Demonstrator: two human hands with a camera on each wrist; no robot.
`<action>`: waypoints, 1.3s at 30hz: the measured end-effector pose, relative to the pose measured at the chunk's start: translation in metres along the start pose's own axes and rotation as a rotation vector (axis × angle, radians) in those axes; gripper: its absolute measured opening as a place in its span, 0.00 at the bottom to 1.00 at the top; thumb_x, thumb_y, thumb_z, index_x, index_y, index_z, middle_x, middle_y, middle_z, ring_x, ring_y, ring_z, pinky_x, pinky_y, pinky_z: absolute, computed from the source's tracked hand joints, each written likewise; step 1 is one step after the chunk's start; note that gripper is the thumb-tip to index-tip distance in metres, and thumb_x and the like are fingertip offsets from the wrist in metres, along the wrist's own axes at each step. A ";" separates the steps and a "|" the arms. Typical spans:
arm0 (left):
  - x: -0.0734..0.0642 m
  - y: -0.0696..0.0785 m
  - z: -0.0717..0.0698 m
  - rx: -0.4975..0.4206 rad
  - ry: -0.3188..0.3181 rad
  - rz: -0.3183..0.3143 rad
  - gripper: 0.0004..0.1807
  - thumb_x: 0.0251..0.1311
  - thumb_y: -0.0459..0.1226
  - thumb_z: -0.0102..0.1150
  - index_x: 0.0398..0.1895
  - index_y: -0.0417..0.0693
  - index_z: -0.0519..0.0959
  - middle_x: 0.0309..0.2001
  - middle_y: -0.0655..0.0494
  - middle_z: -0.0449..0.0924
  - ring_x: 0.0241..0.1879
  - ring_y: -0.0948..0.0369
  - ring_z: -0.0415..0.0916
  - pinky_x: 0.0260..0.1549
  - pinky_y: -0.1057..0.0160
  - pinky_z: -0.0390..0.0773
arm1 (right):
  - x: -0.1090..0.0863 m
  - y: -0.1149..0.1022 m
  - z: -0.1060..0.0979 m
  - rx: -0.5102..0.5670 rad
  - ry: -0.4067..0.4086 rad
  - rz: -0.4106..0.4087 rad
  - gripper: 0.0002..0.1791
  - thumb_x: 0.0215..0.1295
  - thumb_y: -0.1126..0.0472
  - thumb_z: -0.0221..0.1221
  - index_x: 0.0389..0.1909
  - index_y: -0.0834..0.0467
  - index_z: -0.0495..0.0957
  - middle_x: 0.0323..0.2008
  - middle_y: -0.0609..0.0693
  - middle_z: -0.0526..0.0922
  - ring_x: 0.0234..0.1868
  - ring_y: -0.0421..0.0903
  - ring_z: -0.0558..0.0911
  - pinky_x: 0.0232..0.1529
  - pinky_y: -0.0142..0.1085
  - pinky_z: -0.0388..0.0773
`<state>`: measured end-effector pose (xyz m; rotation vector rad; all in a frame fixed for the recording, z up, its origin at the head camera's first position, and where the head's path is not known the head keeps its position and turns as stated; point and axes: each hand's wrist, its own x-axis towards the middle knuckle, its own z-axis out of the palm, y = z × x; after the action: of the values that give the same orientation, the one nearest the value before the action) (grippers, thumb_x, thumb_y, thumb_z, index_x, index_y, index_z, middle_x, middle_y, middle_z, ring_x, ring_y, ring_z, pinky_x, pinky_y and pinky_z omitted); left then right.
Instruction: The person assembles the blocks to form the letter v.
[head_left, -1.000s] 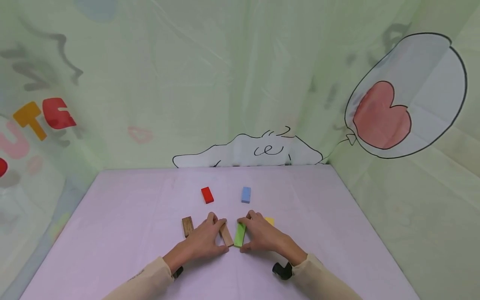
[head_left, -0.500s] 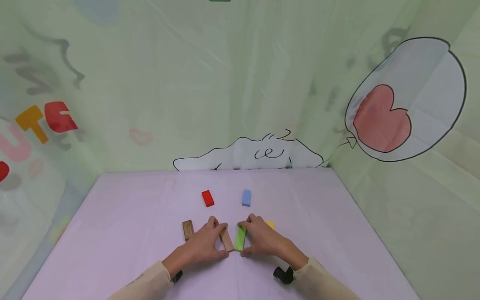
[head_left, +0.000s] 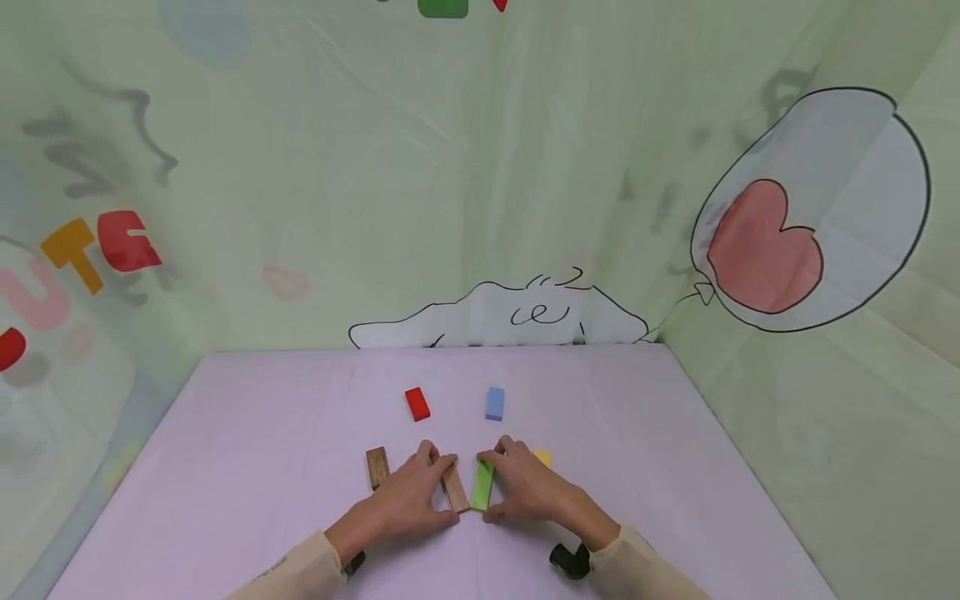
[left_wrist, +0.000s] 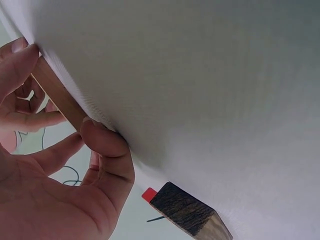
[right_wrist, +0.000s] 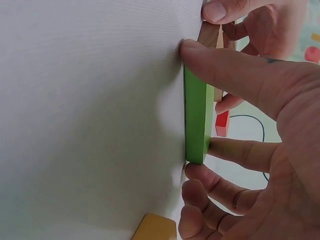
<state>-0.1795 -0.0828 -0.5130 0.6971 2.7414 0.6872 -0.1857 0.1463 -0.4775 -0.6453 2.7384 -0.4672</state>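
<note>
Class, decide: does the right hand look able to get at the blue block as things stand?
Probably yes, though it would first need to let go: the right hand holds the green block. The blue block lies beyond that hand, with nothing visible standing between them.

One red block [head_left: 417, 404] and one blue block [head_left: 495, 403] make two nearest the far edge of the one bench [head_left: 262, 433]. Farther from that edge, counted from the left edge toward the right, come one dark brown block [head_left: 378, 467], one light brown block [head_left: 455, 489], one green block [head_left: 482, 487] and one yellow block [head_left: 543, 457]: four here, six blocks in all. One left hand [head_left: 416, 493] and one right hand [head_left: 529, 485] make two hands, with two sleeves [head_left: 641, 571]. Two black objects [head_left: 570, 562] show, one at each wrist. Beyond the right edge there is one drawn balloon [head_left: 847, 167] bearing one heart [head_left: 765, 258].
</note>
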 end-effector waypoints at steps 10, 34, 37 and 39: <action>-0.002 0.001 0.001 -0.016 -0.013 -0.013 0.46 0.55 0.54 0.76 0.76 0.50 0.71 0.59 0.50 0.68 0.40 0.64 0.67 0.33 0.68 0.72 | -0.003 0.001 0.002 0.006 0.001 -0.017 0.46 0.50 0.48 0.82 0.70 0.57 0.77 0.54 0.51 0.76 0.52 0.46 0.74 0.54 0.44 0.81; -0.014 0.013 0.006 -0.351 0.129 -0.194 0.40 0.59 0.50 0.75 0.74 0.51 0.73 0.46 0.46 0.70 0.40 0.56 0.68 0.36 0.58 0.71 | 0.006 0.021 -0.016 0.138 0.033 -0.041 0.49 0.50 0.48 0.82 0.73 0.57 0.73 0.58 0.56 0.78 0.56 0.51 0.78 0.60 0.51 0.80; -0.015 0.013 0.007 -0.383 0.130 -0.207 0.39 0.59 0.47 0.75 0.74 0.53 0.73 0.46 0.47 0.69 0.40 0.57 0.67 0.35 0.61 0.68 | 0.012 0.029 -0.019 0.151 0.106 -0.050 0.44 0.54 0.51 0.81 0.71 0.58 0.75 0.58 0.56 0.79 0.53 0.50 0.79 0.55 0.47 0.81; -0.015 0.013 0.007 -0.386 0.138 -0.209 0.39 0.59 0.46 0.75 0.74 0.54 0.74 0.46 0.46 0.69 0.41 0.56 0.67 0.35 0.60 0.68 | 0.016 0.035 -0.020 0.156 0.150 -0.049 0.40 0.57 0.53 0.79 0.69 0.57 0.76 0.58 0.55 0.80 0.51 0.49 0.79 0.52 0.43 0.81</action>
<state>-0.1595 -0.0774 -0.5106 0.2821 2.6286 1.2050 -0.2194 0.1728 -0.4755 -0.6636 2.7927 -0.7609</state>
